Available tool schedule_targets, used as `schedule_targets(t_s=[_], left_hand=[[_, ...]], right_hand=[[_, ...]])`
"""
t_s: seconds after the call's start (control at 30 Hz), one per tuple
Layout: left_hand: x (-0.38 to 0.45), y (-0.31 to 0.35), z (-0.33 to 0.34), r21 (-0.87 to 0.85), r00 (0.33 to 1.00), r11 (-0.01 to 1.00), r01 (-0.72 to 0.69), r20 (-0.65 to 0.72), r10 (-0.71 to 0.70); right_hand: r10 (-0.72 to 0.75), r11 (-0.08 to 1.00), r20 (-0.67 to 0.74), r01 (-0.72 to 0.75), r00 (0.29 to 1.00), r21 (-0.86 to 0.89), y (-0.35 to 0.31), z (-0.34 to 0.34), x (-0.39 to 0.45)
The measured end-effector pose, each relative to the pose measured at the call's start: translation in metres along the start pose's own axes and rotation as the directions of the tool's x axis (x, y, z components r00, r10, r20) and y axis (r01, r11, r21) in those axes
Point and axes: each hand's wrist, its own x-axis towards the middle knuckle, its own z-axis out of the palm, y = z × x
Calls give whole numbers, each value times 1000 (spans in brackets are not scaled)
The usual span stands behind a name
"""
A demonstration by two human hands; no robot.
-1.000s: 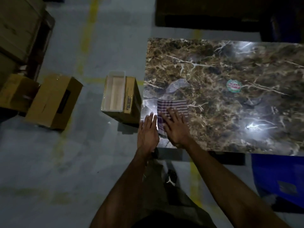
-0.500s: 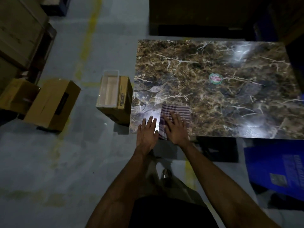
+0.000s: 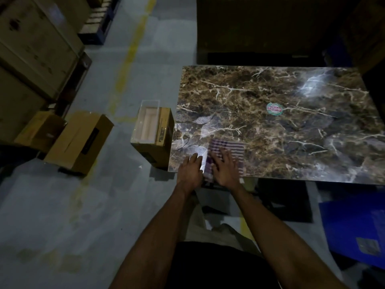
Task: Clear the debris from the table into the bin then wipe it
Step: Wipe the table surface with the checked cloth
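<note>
A striped purple and white cloth lies flat at the near left corner of the brown marble table. My right hand presses flat on the cloth with straight fingers. My left hand rests flat on the bare tabletop just left of the cloth, at the table's near edge. A clear plastic bin sits on a cardboard box right beside the table's left edge. A round red and green sticker is on the tabletop at mid table.
Two more cardboard boxes lie on the grey floor to the left. Large wooden crates stand at the far left. A blue crate sits on the floor at the right, below the table's near edge.
Both hands and the cloth have slid a little toward the table's near edge. The camera view has shifted, so the table sits more to the right in view.
</note>
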Motion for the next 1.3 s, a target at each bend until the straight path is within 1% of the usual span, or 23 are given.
schedule_targets(t_s=[0.07,0.1,0.13,0.17,0.23,0.3,0.37,0.43,0.5,0.57,0.63,0.7,0.77,0.83,0.97,1.07,1.13,1.2,1.3], left_hand=[[3,-3,1,-6,1000,1000,-20,-5,20],[2,-2,-2,-9,1000,1000,-18,1,18],[2,0,-6,-13,1000,1000,-14,7,14],[1,2,-10,-16,1000,1000,-10,8,10],[-1,7,-17,-29,1000,1000,5,9,-4],[0,7,-22,-32,1000,999,14,25,-13],[7,3,-20,-21,999,1000,22,37,-22],[13,-3,-16,-5,999,1000,19,41,-19],[16,-6,-18,-20,999,1000,8,34,-8],[18,-10,-26,-25,999,1000,-18,34,19],[22,-15,-33,-22,997,998,-61,45,62],[27,-20,-37,-45,996,997,-70,52,72],[30,-21,-42,-15,995,997,-82,54,82],[36,-24,-46,15,994,996,-92,66,91],[61,-40,-55,12,991,994,-106,86,105],[80,-51,-63,20,989,994,-111,95,109],[92,-55,-72,13,987,993,-117,108,115],[108,-59,-84,0,984,993,-120,130,119],[136,-64,-102,32,977,989,-142,166,134]], right_hand=[[-159,987,42,158,986,26,8,2,-18],[-206,978,42,204,978,42,18,0,-26],[-218,975,34,216,975,47,29,-3,-32],[-197,980,19,196,980,43,39,-6,-33],[-109,993,-24,110,994,41,49,-12,-23],[-32,998,-49,35,998,52,42,-13,-6],[-10,999,-45,12,999,53,25,-10,7],[-17,998,-29,19,999,63,8,-2,12],[-73,996,-2,73,997,59,-1,4,6],[-143,989,28,142,989,43,4,1,-7],[-164,986,5,164,986,27,21,-8,-16],[-101,995,-59,102,993,16,37,-20,-14],[-8,1000,-118,9,993,7,40,-29,0],[26,1000,-127,-26,992,3,33,-29,19],[-61,998,-57,62,997,23,1,-13,48],[-143,989,5,143,990,19,-17,-2,36],[-181,984,34,181,983,11,-13,-6,19],[-152,988,23,151,988,13,3,-15,12],[0,1000,-62,1,998,20,21,-30,28]])
